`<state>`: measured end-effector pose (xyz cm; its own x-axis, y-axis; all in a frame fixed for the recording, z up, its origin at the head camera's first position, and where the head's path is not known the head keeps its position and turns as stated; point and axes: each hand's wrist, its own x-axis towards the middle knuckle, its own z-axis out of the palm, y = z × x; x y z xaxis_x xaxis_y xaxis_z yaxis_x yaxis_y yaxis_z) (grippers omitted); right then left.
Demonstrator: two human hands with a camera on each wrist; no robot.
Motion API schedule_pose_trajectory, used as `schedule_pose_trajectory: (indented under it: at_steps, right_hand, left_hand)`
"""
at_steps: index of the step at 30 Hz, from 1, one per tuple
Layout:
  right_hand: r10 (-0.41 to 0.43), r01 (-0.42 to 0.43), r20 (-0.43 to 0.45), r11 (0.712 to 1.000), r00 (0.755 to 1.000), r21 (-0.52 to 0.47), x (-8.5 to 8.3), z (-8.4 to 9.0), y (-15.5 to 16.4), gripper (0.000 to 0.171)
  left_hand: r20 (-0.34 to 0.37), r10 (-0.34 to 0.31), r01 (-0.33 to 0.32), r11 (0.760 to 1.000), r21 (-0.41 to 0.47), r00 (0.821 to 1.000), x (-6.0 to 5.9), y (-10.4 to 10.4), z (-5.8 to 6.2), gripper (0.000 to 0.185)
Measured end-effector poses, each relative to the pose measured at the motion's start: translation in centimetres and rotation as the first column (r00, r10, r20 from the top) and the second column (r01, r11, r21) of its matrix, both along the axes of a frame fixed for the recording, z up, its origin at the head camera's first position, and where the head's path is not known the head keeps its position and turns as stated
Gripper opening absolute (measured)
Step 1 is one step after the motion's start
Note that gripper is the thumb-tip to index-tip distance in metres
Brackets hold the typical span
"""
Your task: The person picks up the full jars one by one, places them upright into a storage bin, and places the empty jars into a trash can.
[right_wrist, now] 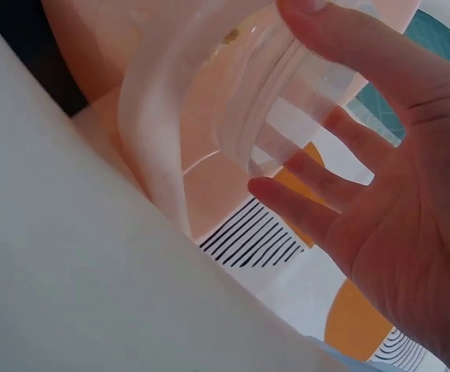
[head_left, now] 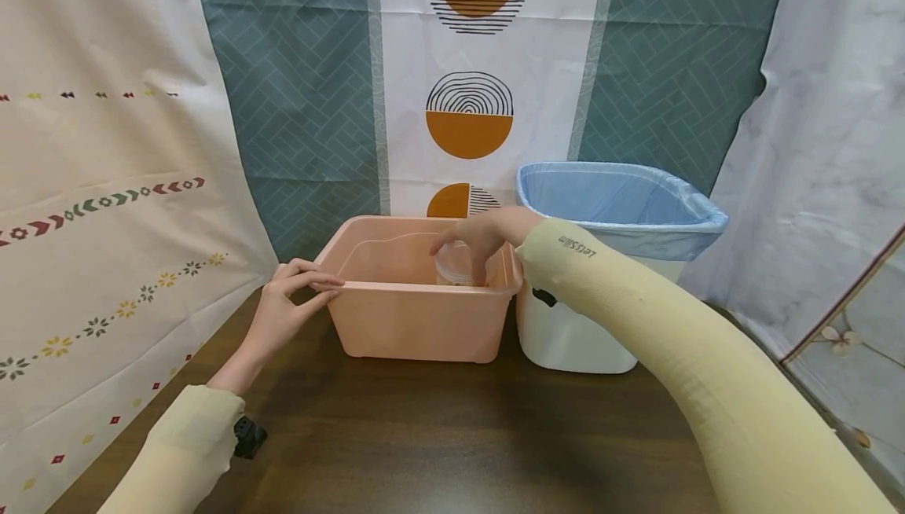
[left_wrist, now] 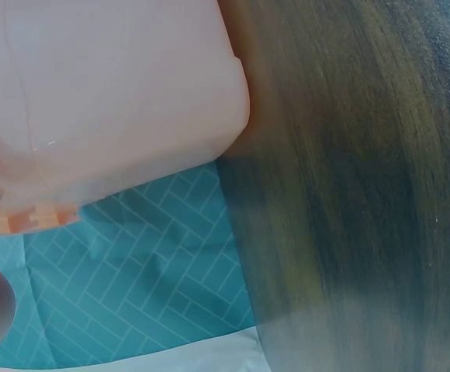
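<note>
- A clear plastic cup (head_left: 455, 264) is held by the right hand (head_left: 481, 237) inside the pink tub (head_left: 396, 317), near the tub's right wall; the fingers are curled round the cup's rim from above.
- The tub's near left corner is steadied by the left hand (head_left: 286, 306), with the rim pinched lightly between thumb and fingertips.
- The step in hand is judged to be the handling of the cup within the tub; whether it is being lifted or lowered cannot be told.
- For the next move, a firm hold on the thin cup wall and clearance over the tub's rim are called for.
- The tub is set toward the far edge of the dark wooden table (head_left: 452, 435), with a white bin (head_left: 601, 325), lined in blue, just beside it on the right.
- Patterned cloths are hung behind and at both sides.
</note>
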<state>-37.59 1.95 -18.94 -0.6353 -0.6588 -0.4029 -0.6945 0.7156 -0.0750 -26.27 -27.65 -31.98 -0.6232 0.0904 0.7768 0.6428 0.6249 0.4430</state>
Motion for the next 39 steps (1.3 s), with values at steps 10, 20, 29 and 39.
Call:
schedule_pose_trajectory:
  at_steps: [10, 20, 29, 39]
  right_hand:
    - [0.052, -0.05, -0.114, 0.998, 0.992, 0.022, -0.2, 0.5, -0.4, 0.086]
    - [0.056, -0.054, -0.117, 0.998, 0.992, 0.016, 0.1, 0.8, -0.2, 0.085]
    - [0.078, -0.08, -0.14, 0.997, 0.987, -0.015, 1.1, 1.4, 0.1, 0.081]
    - [0.18, -0.256, -0.355, 0.95, 0.917, -0.18, 4.4, 1.2, 2.2, 0.06]
  left_hand:
    - [0.041, 0.014, -0.014, 1.0, 0.0, 0.999, 0.0, 0.0, 0.2, 0.019]
    - [0.063, 0.01, -0.011, 1.0, 0.014, 0.998, -0.1, -0.2, 0.1, 0.019]
    - [0.049, 0.02, -0.02, 1.0, -0.001, 0.999, -0.6, -0.3, -0.4, 0.019]
    - [0.045, 0.028, -0.028, 1.0, -0.012, 0.999, -2.2, -1.8, -1.8, 0.023]
